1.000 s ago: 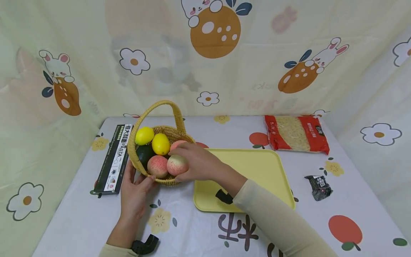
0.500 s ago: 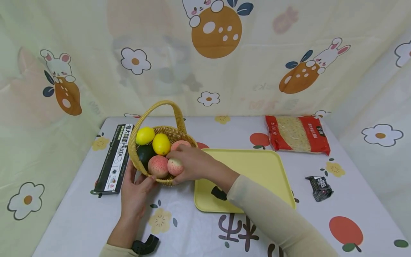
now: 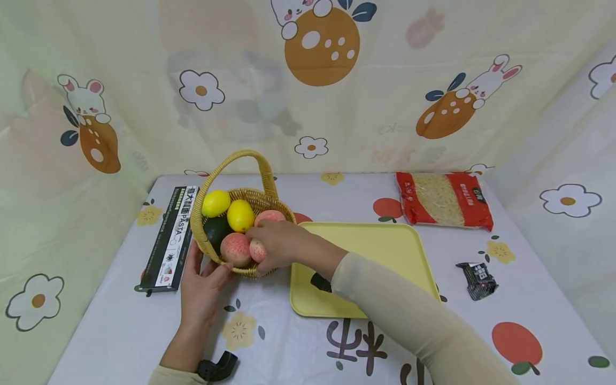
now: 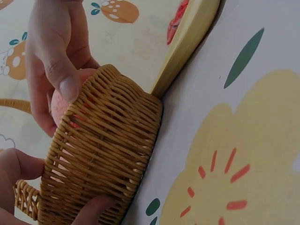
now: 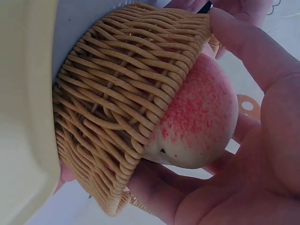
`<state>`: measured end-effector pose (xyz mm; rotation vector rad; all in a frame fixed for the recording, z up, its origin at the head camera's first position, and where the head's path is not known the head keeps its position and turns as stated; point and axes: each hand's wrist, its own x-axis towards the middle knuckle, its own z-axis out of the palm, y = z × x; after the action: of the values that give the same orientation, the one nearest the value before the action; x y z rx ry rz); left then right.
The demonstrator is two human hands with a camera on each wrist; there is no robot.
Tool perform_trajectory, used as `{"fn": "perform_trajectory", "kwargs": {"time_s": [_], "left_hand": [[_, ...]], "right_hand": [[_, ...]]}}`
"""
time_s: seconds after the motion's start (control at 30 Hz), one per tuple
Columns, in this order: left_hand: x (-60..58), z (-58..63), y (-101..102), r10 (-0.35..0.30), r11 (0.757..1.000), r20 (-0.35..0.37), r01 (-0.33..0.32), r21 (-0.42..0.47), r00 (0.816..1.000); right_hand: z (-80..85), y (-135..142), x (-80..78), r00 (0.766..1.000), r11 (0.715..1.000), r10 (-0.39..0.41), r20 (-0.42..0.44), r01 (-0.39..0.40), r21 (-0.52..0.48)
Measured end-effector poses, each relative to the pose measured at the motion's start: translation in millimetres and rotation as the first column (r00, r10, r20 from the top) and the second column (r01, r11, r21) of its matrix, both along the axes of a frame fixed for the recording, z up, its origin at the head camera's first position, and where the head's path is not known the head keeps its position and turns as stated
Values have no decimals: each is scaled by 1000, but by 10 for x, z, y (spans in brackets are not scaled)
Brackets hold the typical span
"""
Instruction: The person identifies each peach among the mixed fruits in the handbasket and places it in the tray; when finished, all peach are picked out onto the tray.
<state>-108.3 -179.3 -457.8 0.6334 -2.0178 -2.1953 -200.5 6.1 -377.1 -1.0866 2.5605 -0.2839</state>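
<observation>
A yellow wicker basket (image 3: 267, 179) with an arched handle stands left of the table's middle. My left hand (image 3: 202, 291) holds its near left side, thumb at the rim; the left wrist view shows fingers against the weave (image 4: 101, 136). Inside lie two lemons (image 3: 240, 215), a dark green avocado-like fruit (image 3: 217, 231) and pink peaches, one at the front (image 3: 236, 249) and one at the back (image 3: 270, 216). My right hand (image 3: 289, 243) curls round another peach (image 5: 201, 112) at the right rim, its thumb by the wicker edge. That hand hides most of this peach in the head view.
A yellow tray (image 3: 385, 251) lies right of the basket, under my right forearm. Left of the basket is a black pasta box (image 3: 166, 246). A red-and-clear bag of grain-like food (image 3: 445, 200) sits at the back right, a small black packet (image 3: 478, 280) nearer.
My right hand has moved left and deeper over the basket, with the peach in it shifting slightly left and now more covered. The left hand and basket have stayed in place.
</observation>
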Motion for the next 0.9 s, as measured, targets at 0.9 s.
{"fn": "perform_trajectory", "kwargs": {"time_s": [0.9], "left_hand": [[12,-30,4,-15,1000,-34,15,6,999]], "right_hand": [[-110,-38,-80,984,995,0,178,18,-99]]}}
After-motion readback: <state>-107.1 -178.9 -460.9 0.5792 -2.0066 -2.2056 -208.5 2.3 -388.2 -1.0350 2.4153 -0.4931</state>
